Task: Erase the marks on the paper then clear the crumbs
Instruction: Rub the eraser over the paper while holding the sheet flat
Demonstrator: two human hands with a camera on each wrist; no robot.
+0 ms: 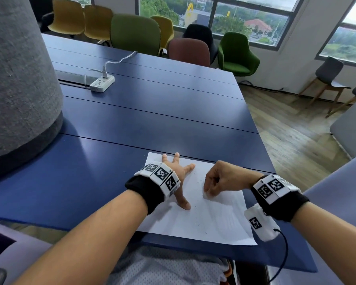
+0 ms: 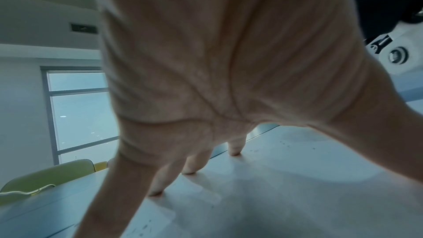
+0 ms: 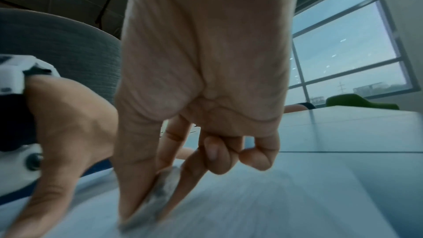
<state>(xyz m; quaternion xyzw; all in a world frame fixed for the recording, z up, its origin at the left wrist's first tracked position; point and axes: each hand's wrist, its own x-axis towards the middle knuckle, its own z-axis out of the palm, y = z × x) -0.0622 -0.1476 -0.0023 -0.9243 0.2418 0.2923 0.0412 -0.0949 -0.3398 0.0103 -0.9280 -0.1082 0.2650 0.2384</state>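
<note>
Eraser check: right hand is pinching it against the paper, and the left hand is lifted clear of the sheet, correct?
Not quite. The left hand is not lifted: its spread fingertips press the paper down, as the left wrist view shows. The right hand does pinch the eraser against the sheet.

Black wristbands [image 1: 144, 190], white marker blocks [image 1: 162, 174], black cable [image 1: 284, 251], bare forearms

An office meeting room is taking shape here: a long blue conference table [image 1: 152, 103] carrying a white power strip [image 1: 102, 83] at 11 o'clock, upholstered chairs [image 1: 135, 33] lining 12 o'clock, windows [image 1: 247, 15] overlooking treetops beyond.
</note>
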